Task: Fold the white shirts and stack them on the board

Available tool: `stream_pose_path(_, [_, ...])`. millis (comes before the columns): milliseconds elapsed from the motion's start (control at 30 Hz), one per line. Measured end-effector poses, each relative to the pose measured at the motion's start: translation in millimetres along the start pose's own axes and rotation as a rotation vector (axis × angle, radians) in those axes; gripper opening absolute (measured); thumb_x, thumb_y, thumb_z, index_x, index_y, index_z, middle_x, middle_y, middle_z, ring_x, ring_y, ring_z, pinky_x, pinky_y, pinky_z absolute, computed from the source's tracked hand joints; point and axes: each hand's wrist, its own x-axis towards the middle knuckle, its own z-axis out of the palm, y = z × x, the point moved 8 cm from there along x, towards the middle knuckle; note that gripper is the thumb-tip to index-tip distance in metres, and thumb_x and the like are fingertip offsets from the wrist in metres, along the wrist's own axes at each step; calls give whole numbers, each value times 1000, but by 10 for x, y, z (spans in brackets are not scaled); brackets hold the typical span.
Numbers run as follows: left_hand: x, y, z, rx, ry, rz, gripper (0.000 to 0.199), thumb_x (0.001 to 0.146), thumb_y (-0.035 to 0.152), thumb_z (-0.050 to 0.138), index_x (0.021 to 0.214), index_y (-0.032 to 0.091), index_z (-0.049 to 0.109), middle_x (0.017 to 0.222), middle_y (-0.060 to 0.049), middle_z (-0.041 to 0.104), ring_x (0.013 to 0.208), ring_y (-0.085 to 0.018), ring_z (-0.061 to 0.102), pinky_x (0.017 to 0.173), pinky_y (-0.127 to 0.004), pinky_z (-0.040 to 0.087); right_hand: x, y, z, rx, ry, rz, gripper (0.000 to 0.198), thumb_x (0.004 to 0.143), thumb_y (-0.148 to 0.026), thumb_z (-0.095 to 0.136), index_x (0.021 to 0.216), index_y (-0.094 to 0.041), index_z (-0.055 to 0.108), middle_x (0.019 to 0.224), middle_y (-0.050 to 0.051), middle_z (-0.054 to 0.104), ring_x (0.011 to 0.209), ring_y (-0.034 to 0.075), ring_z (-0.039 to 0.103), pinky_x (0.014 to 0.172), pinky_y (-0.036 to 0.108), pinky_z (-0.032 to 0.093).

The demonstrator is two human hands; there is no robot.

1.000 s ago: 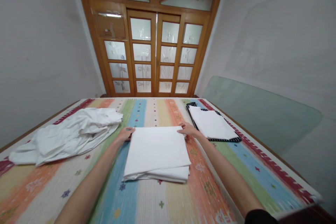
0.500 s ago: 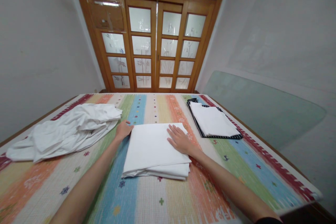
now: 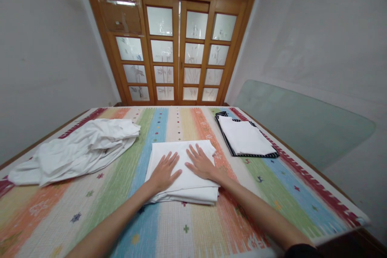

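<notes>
A folded white garment (image 3: 189, 187) lies in front of me on the striped cloth, its layered edge toward me. Flat on its left half rests my left hand (image 3: 165, 172), fingers spread. My right hand (image 3: 201, 163) presses on the right half with its fingers apart as well. Both palms touch the top layer, and neither hand grips anything. What kind of garment it is cannot be made out in this folded form.
A crumpled white garment (image 3: 81, 151) lies at the left. Toward the right edge, a folded white piece (image 3: 246, 137) sits on a black striped one (image 3: 225, 143). The colourful striped cloth (image 3: 115, 161) covers the table. Wooden glazed doors (image 3: 178, 48) stand beyond.
My left hand has moved from the garment's far left corner onto its top, fingers now spread. My right hand has shifted slightly left and toward the middle.
</notes>
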Motion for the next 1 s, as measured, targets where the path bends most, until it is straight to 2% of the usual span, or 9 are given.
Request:
stream_pose_path(133, [2, -39, -25, -33, -21, -12, 59, 97, 52, 27, 149, 23, 32, 153, -7, 35, 145, -25, 21, 117, -48, 19, -364, -370, 42, 87, -143, -170, 67, 98, -55, 32, 153, -20, 20, 159, 9, 14, 146, 29, 1, 117, 53, 11])
stream_pose_path(400, [56, -120, 23, -32, -87, -30, 57, 98, 49, 24, 148, 23, 32, 155, -6, 32, 146, -22, 19, 117, -45, 16, -1000, -816, -140, 31, -93, -288, 78, 92, -57, 47, 154, -19, 16, 159, 11, 16, 146, 29, 1, 118, 52, 14])
stream_pose_path(500, [202, -262, -20, 3, -105, -53, 60, 97, 49, 23, 149, 20, 31, 155, -8, 31, 146, -23, 19, 117, -46, 15, -1073, -870, -149, -2, -33, -291, 64, 97, -43, 45, 152, -20, 23, 156, 9, 25, 146, 27, 6, 118, 51, 18])
stream_pose_path(600, [406, -443, -105, 42, -100, -107, 60, 97, 45, 22, 149, 15, 30, 155, -12, 30, 146, -26, 18, 116, -48, 15, -1073, -923, -118, -35, 8, -320, 52, 99, -28, 41, 149, -18, 30, 152, 9, 37, 145, 23, 19, 118, 46, 22])
stream_pose_path(700, [566, -580, -187, 81, -93, -172, 56, 97, 39, 25, 145, 13, 37, 150, -15, 39, 142, -28, 30, 115, -49, 18, -1063, -947, -90, -74, 21, -360, 49, 98, -16, 38, 147, -17, 35, 146, 9, 45, 141, 20, 30, 117, 44, 25])
stream_pose_path(800, [608, -612, -267, 130, -99, -212, 49, 97, 32, 26, 138, 13, 46, 139, -16, 53, 130, -26, 46, 113, -46, 22, -1082, -860, -101, -108, 15, -396, 49, 94, -10, 39, 143, -18, 41, 143, 8, 49, 138, 19, 36, 116, 44, 27])
stream_pose_path(867, [553, -594, -332, 166, -109, -246, 45, 97, 29, 27, 132, 11, 50, 131, -17, 59, 123, -26, 53, 109, -42, 30, -1097, -677, -135, -128, 8, -384, 50, 91, -9, 41, 140, -20, 46, 141, 7, 52, 136, 19, 38, 114, 45, 29])
stream_pose_path(933, [433, -566, -400, 187, -136, -305, 42, 96, 27, 29, 124, 9, 54, 122, -19, 63, 115, -27, 57, 101, -40, 37, -1092, -362, -217, -147, 31, -294, 51, 87, -6, 44, 135, -22, 53, 138, 7, 55, 136, 21, 40, 113, 48, 30])
stream_pose_path(1000, [270, -532, -470, 150, -162, -374, 36, 94, 27, 34, 112, 10, 60, 113, -19, 66, 107, -28, 61, 94, -38, 41, -1082, 64, -369, -149, 117, -99, 49, 84, -4, 44, 126, -23, 61, 136, 7, 57, 137, 23, 38, 112, 51, 30])
